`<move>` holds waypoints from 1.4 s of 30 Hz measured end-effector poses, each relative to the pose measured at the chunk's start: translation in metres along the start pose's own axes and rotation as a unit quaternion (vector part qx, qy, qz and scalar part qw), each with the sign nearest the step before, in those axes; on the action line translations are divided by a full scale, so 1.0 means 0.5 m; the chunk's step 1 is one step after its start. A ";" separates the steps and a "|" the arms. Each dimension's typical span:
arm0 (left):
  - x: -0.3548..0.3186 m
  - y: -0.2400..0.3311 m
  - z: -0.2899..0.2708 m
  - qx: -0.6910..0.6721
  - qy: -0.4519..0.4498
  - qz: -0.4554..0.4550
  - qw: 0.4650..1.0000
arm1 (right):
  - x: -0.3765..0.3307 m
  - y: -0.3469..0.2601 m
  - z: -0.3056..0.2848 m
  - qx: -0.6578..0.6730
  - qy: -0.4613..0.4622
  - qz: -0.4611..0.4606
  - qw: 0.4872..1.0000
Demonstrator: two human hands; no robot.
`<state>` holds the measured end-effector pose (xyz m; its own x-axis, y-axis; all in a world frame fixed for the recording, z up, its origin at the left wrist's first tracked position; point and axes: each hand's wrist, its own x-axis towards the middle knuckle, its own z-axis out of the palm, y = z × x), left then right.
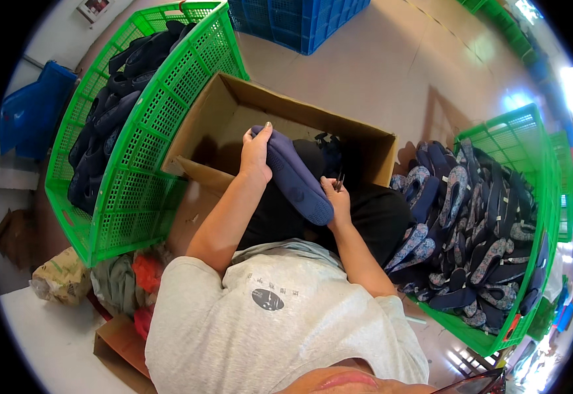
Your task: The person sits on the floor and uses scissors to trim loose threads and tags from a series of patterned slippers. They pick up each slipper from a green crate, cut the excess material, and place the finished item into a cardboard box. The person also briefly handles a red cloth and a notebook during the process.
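Observation:
Over my lap I hold a dark blue slipper [293, 174] with its dotted sole partly turned up. My left hand [255, 154] grips its far end, the thumb lying along the edge. At the near end, my right hand [339, 202] is closed against the slipper's side. A small dark pointed tool [340, 182], perhaps thread snips, sticks out between its fingers. Just beyond my knees stands an open cardboard box [280, 102], with some dark patterned things [329, 150] inside at its right part.
Dark slippers [112, 111] fill a green crate [161, 125] at my left. Another green crate [537, 197] on my right is heaped with navy and floral slippers [477, 230]. A blue crate [293, 23] stands farther off. Bags and cloths [117, 282] lie at the lower left.

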<state>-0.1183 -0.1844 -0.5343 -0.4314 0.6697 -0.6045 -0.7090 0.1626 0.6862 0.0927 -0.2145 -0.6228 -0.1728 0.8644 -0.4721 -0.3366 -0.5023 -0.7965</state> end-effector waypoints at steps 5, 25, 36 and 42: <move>-0.025 0.012 0.033 0.076 -0.009 0.016 0.997 | 0.000 0.006 -0.011 0.011 0.001 0.035 0.999; -0.238 0.219 -0.071 0.174 -0.209 0.392 0.879 | -0.016 0.035 -0.124 -0.023 0.052 0.139 0.989; -0.314 0.334 -0.043 -0.020 -0.088 0.675 0.732 | -0.002 0.049 -0.123 -0.060 0.037 0.161 0.985; -0.449 0.231 0.109 -0.083 -0.788 0.222 0.568 | 0.030 0.087 -0.162 -0.111 0.031 0.155 0.981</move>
<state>-0.0732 -0.2765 -0.2974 0.3534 0.4567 0.8164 -0.8251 -0.2590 0.5021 0.1501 -0.2249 -0.6952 -0.1755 0.6705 -0.7209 -0.0657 -0.7386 -0.6709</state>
